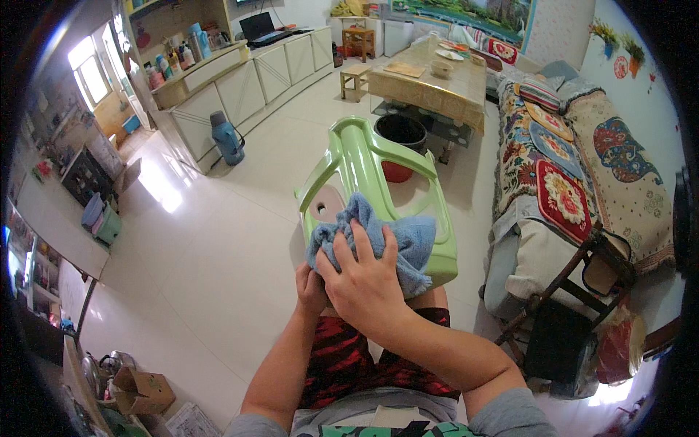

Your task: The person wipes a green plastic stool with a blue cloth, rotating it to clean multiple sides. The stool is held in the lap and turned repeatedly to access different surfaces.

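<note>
A green plastic chair or stool (355, 147) with a glossy frame lies tilted across my lap, its openings showing the floor. My right hand (363, 273) presses a crumpled blue towel (415, 240) onto its near part, fingers spread over the cloth. My left hand (310, 287) is at the near left edge of the green plastic, close under the towel, its fingers curled against the edge and partly hidden. Through the left opening shows a pale pinkish piece with a hole (326, 203).
Beyond the green plastic stand a black bucket (401, 130) and a red basin (397, 171). A covered table (415, 90) is behind them. A blue thermos flask (226, 139) stands at left by cabinets; a sofa (519, 147) and a folding chair (581, 292) are at right.
</note>
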A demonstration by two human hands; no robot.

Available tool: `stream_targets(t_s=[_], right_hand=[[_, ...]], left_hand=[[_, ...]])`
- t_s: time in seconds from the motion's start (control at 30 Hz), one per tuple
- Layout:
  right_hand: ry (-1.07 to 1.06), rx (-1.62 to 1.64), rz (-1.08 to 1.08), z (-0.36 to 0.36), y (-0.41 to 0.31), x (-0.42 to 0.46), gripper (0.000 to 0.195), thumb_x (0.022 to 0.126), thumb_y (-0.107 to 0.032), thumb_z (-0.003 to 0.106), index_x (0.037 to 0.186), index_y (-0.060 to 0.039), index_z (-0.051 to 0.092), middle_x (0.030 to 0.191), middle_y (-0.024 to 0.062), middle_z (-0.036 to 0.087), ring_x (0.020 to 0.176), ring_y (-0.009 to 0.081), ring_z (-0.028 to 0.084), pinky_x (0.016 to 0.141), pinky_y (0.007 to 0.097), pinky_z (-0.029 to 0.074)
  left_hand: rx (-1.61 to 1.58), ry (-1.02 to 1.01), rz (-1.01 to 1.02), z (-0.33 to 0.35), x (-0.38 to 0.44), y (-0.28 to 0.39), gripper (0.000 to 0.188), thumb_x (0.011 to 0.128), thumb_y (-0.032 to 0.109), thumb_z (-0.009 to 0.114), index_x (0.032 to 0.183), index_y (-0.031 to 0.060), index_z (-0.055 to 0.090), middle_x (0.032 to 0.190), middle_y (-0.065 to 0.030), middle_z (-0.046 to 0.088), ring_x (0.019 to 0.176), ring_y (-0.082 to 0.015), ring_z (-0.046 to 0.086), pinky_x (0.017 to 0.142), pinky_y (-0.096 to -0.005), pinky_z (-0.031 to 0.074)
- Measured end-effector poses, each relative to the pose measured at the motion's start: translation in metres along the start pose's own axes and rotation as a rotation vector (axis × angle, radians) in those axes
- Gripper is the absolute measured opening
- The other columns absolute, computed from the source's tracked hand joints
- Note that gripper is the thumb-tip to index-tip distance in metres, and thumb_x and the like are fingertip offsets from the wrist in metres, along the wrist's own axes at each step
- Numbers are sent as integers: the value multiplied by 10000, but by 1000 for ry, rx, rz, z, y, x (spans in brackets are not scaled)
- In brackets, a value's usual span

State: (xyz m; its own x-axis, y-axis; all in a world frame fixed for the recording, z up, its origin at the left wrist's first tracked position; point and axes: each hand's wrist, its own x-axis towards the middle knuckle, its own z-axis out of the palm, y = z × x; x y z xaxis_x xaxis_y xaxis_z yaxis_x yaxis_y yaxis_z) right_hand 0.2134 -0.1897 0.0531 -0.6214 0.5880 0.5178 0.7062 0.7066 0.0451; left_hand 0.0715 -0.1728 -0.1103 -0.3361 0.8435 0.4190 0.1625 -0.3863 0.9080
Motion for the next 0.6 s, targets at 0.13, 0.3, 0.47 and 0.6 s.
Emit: stream_targets(t_s=[0.13,0.3,0.47,0.6], right_hand=[[52,39,-29,1,4,-15,404,836,-326,690,1208,-169,698,1334,175,586,1340,401,472,1062,685,279],[150,147,171,-10,27,-11,488,877,-389,696,1327,-207,648,1420,193,544,1321,432,500,1023,634,333],[186,302,337,-9,57,-14,515,913,-422,659,1373,-199,597,1432,229,535,1279,436,534,1020,584,362],[240,414,378,2,86,-24,472,912,-354,661,1335,-147,619,1321,209,621,1198,414,594,1016,532,423]], left_hand=[[47,-80,48,-4,-1,2,396,977,155,445,1240,-55,654,1152,-147,716,1069,-232,669,925,-356,521],[-39,-71,114,-18,6,-3,276,930,157,461,874,-60,623,824,-139,636,779,-254,580,764,-363,459],[94,-57,77,-16,9,20,270,899,169,465,844,-65,589,821,-136,608,708,-218,552,683,-360,454],[252,-13,269,-14,9,13,221,908,102,463,853,-78,579,828,-183,613,706,-271,571,684,-379,465]])
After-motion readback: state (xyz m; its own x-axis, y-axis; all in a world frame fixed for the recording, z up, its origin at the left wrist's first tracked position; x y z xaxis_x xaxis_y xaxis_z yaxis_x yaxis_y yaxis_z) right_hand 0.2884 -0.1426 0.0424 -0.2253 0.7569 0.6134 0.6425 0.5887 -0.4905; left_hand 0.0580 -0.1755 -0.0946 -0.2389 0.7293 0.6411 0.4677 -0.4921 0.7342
